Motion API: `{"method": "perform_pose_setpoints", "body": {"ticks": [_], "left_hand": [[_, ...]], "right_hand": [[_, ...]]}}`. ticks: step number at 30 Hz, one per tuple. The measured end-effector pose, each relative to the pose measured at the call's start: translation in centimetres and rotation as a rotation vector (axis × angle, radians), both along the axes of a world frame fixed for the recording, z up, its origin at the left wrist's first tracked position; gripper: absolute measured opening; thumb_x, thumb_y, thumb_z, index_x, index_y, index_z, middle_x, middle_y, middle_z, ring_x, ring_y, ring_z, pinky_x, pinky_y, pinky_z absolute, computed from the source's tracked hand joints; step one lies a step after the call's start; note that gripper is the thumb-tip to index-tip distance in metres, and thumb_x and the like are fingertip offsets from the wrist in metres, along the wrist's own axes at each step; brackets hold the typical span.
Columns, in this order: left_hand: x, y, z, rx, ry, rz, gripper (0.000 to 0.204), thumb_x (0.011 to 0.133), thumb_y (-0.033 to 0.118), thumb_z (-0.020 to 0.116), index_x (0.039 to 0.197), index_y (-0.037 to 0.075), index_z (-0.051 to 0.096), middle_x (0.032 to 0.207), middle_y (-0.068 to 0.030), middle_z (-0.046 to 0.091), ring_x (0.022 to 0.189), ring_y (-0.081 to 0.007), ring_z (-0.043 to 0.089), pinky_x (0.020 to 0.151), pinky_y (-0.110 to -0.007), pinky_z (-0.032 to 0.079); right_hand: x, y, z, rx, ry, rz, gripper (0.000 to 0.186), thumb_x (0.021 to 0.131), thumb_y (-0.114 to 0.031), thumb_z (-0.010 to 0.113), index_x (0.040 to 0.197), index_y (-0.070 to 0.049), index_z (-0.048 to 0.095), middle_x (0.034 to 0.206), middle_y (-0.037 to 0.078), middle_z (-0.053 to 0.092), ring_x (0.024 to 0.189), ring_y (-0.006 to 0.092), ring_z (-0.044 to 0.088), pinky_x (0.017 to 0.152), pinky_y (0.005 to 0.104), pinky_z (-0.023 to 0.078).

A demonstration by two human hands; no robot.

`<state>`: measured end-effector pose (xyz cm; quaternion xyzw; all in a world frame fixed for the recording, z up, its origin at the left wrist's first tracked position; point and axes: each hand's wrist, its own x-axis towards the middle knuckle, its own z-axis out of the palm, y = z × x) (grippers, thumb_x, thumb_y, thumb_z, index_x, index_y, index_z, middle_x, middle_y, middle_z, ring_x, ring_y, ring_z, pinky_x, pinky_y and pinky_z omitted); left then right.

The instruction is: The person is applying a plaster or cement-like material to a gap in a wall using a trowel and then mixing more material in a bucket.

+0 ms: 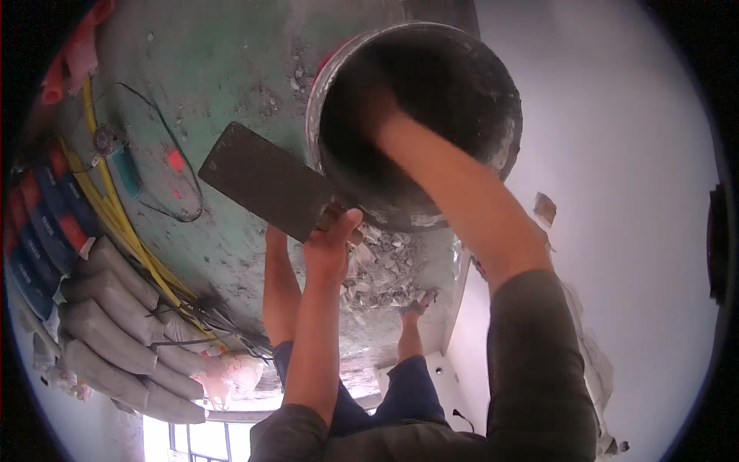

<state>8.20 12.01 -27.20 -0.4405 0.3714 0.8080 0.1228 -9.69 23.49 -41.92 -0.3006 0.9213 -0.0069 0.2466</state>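
Note:
My left hand (331, 239) is wrapped round the handle of a flat rectangular trowel (265, 179). The trowel's dark blade reaches up and to the left, over the green floor and close to the bucket's left side. A large bucket (512, 115) with a pale, crusted rim stands in front of me. Deep inside it is my right hand (379, 112), smeared by motion and lost in shadow. Its fingers and anything in them cannot be made out. The bucket's contents are too dark to tell.
Broken rubble (385, 266) lies between my feet and the bucket. At left are yellow hoses (115, 208), a teal power tool (125, 173) with a looping cord, and several stacked grey sacks (115, 331) beside blue-and-red rolls (50, 208). A white wall (623, 154) rises at right.

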Motion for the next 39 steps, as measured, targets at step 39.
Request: {"method": "perform_pose_setpoints", "body": {"ticks": [39], "left_hand": [[2.8, -0.8, -1.0, 0.015, 0.026, 0.012, 0.034, 0.08, 0.004, 0.071, 0.111, 0.004, 0.057, 0.094, -0.006, 0.064, 0.072, -0.0169, 0.063, 0.06, -0.03, 0.053]], "right_hand": [[-0.6, -0.3, 5.3, 0.083, -0.313, -0.07, 0.029, 0.091, -0.023, 0.048, 0.102, -0.007, 0.069, 0.098, 0.018, 0.069, 0.088, 0.0343, 0.068, 0.074, 0.0441, 0.056]]}}
